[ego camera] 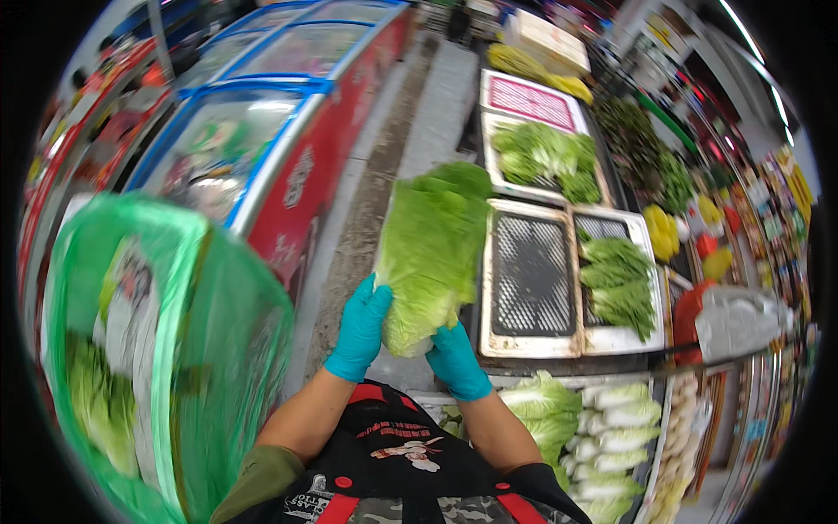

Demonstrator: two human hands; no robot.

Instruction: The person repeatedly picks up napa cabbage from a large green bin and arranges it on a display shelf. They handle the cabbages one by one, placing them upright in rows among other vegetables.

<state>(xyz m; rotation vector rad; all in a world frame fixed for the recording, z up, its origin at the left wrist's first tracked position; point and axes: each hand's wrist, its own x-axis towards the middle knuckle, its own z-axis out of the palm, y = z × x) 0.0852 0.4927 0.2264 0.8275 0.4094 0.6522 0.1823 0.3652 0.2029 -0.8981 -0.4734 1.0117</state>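
Note:
Between my two gloved hands is a head of napa cabbage [432, 255], its pale base towards me and its green leaf tips pointing away. My left hand [361, 327], in a teal glove, grips the cabbage's left side near the base. At the lower right of the base, my right hand [457, 359] holds it too, its fingers partly hidden under the leaves. To my left stands a box lined with green plastic film [236, 340]. Inside it lie more leafy cabbage [105, 406] and a pale wrapped bundle [127, 321].
A white crate with a bare black mesh bottom [531, 275] sits right of the cabbage. Beside it are crates of leafy greens [615, 281] and lettuce [543, 154]. Cabbages [540, 406] and white-stemmed bok choy [615, 426] lie nearer me. Red-sided chest freezers [314, 177] line the aisle's left.

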